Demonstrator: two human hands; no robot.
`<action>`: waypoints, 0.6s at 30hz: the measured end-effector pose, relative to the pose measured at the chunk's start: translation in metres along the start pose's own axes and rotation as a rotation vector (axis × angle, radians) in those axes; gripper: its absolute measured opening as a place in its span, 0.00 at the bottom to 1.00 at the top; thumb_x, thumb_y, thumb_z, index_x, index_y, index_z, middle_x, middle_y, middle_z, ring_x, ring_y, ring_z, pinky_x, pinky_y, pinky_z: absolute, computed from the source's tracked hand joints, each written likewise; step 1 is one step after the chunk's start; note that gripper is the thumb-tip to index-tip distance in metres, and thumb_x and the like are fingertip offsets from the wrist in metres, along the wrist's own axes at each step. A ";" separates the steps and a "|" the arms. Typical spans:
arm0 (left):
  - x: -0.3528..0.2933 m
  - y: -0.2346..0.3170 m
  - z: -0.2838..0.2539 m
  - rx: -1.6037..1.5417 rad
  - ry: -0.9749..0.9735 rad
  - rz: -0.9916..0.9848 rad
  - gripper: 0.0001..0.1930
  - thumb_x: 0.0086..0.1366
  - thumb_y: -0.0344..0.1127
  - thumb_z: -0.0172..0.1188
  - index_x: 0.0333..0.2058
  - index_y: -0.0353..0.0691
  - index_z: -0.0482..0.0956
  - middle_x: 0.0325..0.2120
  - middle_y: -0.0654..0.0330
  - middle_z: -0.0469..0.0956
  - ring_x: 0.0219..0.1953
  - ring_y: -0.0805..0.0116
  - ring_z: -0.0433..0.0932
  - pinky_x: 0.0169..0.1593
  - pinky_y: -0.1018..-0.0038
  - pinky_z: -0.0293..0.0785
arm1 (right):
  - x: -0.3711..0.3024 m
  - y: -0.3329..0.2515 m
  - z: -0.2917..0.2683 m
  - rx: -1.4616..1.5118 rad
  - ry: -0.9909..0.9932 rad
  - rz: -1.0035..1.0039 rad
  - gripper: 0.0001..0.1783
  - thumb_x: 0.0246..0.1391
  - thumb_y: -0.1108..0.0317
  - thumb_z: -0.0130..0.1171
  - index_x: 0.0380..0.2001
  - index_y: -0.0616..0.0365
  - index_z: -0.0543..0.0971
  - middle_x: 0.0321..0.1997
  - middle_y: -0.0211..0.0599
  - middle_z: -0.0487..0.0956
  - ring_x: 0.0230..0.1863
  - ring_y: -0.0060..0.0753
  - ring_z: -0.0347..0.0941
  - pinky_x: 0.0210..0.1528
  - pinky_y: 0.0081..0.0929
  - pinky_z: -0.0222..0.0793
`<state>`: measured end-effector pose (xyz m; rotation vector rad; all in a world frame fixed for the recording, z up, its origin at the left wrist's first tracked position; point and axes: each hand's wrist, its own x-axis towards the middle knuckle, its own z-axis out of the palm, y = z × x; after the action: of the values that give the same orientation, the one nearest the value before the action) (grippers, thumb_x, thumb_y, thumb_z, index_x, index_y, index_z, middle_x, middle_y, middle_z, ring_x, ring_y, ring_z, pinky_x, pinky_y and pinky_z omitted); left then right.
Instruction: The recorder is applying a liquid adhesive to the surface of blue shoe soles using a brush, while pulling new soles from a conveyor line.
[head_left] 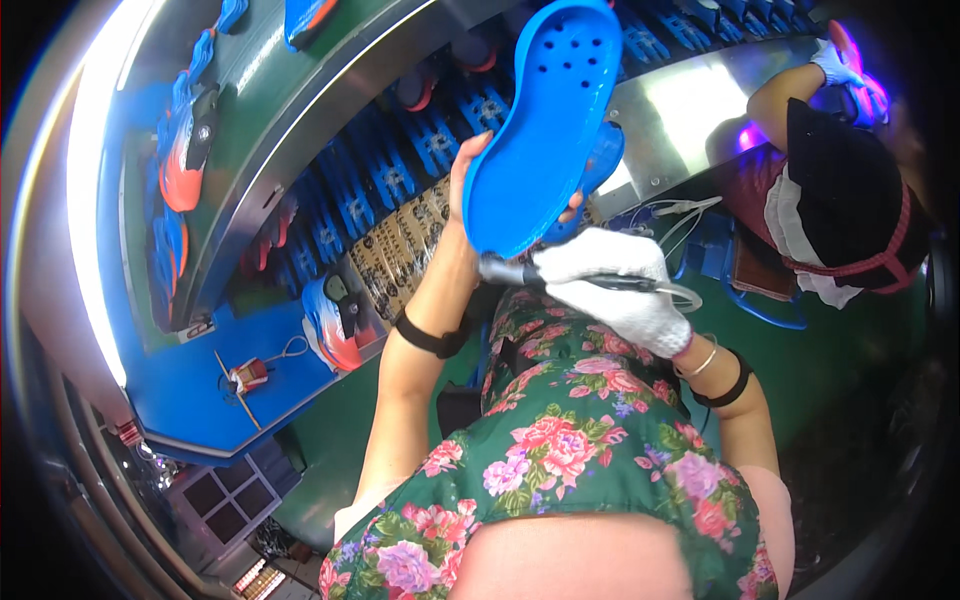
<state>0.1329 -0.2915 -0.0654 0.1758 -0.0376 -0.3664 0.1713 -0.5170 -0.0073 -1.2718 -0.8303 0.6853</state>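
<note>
Black-printed brown surface (402,252), blue sole (535,140)

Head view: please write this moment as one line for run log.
left hand: bare, holds blue sole-shaped piece | right hand: white-gloved, holds dark tool | tool tip: by piece's lower end, contact unclear

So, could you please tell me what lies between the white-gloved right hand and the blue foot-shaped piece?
In the head view, a slim dark tool reaches from the right hand toward the blue piece; contact is unclear.
</note>
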 end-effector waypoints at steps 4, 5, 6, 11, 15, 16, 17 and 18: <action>-0.003 -0.019 0.018 -0.174 0.444 0.209 0.45 0.66 0.62 0.47 0.70 0.31 0.57 0.60 0.34 0.69 0.54 0.30 0.75 0.54 0.43 0.76 | 0.017 -0.009 -0.033 -0.117 0.099 0.002 0.10 0.51 0.78 0.70 0.39 0.62 0.87 0.40 0.38 0.87 0.45 0.27 0.83 0.51 0.27 0.78; -0.008 -0.025 0.014 -0.114 0.359 0.181 0.45 0.66 0.62 0.47 0.70 0.31 0.57 0.60 0.34 0.68 0.54 0.30 0.75 0.54 0.43 0.76 | 0.024 -0.007 -0.044 -0.129 0.093 -0.013 0.10 0.51 0.78 0.70 0.39 0.63 0.87 0.40 0.39 0.87 0.44 0.27 0.83 0.49 0.26 0.79; -0.014 -0.032 0.008 -0.055 0.274 0.161 0.45 0.66 0.62 0.47 0.70 0.31 0.56 0.61 0.34 0.68 0.55 0.30 0.74 0.54 0.43 0.76 | 0.033 -0.011 -0.052 -0.178 0.110 -0.072 0.10 0.51 0.79 0.70 0.39 0.63 0.87 0.40 0.39 0.87 0.42 0.27 0.83 0.47 0.24 0.79; -0.013 -0.058 -0.004 -0.214 0.168 0.043 0.45 0.65 0.62 0.49 0.71 0.34 0.56 0.62 0.36 0.67 0.54 0.30 0.75 0.54 0.41 0.75 | 0.070 -0.009 -0.097 -0.842 0.239 -0.628 0.11 0.52 0.77 0.67 0.41 0.61 0.86 0.40 0.41 0.86 0.40 0.33 0.83 0.43 0.31 0.79; -0.025 -0.054 -0.009 -0.308 0.359 0.245 0.47 0.65 0.65 0.48 0.71 0.33 0.55 0.60 0.37 0.70 0.53 0.32 0.75 0.56 0.40 0.73 | 0.025 0.001 -0.039 -0.982 0.024 -0.639 0.15 0.50 0.73 0.66 0.44 0.54 0.85 0.41 0.41 0.85 0.41 0.40 0.81 0.44 0.38 0.77; -0.019 -0.051 0.001 -0.249 0.440 0.195 0.46 0.66 0.66 0.46 0.71 0.32 0.55 0.63 0.37 0.67 0.56 0.33 0.74 0.61 0.43 0.72 | 0.009 0.008 -0.024 -0.772 -0.045 -0.583 0.13 0.51 0.72 0.67 0.42 0.54 0.85 0.42 0.40 0.85 0.40 0.40 0.81 0.44 0.38 0.77; -0.020 -0.051 -0.002 -0.221 0.264 0.183 0.46 0.66 0.66 0.45 0.71 0.32 0.55 0.64 0.36 0.66 0.58 0.35 0.74 0.61 0.44 0.72 | 0.000 0.006 -0.015 -0.737 -0.056 -0.588 0.13 0.49 0.73 0.69 0.41 0.54 0.86 0.41 0.40 0.85 0.39 0.40 0.82 0.41 0.36 0.78; -0.022 -0.051 -0.008 -0.191 0.090 0.165 0.46 0.66 0.66 0.45 0.71 0.33 0.54 0.65 0.35 0.65 0.59 0.37 0.73 0.61 0.45 0.72 | -0.003 0.006 -0.011 -0.703 -0.064 -0.591 0.14 0.47 0.74 0.72 0.40 0.54 0.86 0.40 0.41 0.86 0.39 0.41 0.82 0.38 0.35 0.78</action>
<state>0.0951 -0.3297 -0.0826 -0.0004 0.0717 -0.1957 0.1791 -0.5242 -0.0143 -1.5072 -1.4977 -0.0652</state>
